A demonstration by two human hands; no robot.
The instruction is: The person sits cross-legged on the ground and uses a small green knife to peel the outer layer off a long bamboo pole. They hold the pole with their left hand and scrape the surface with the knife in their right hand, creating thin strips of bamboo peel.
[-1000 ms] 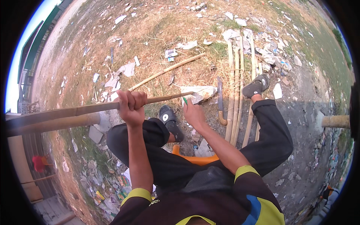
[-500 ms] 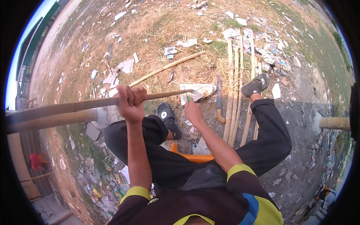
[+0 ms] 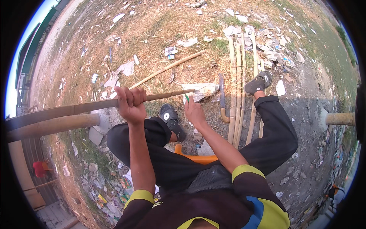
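Note:
My left hand (image 3: pixel 131 105) is wrapped around a long split bamboo strip (image 3: pixel 80 107), which runs from the left edge to a narrow tip near the middle. Close to that tip, my right hand (image 3: pixel 195 113) grips a small knife with a green handle (image 3: pixel 187 98). Its blade barely shows against the pale scrap behind, and I cannot tell whether it touches the bamboo. On the ground right of the right hand lies a large knife (image 3: pixel 222 98) with a dark blade and a curved brown handle.
Several bamboo strips (image 3: pixel 238 84) lie side by side near my right foot. Another bamboo stick (image 3: pixel 167 68) rests on the dry grass ahead. A thick bamboo pole (image 3: pixel 57 124) passes at the left, with another pole end (image 3: pixel 340 119) at the right. An orange seat (image 3: pixel 198 158) is beneath me.
My right hand and the knife have shifted slightly left, and the blade shows less now. My left hand keeps its hold on the bamboo strip, almost unmoved.

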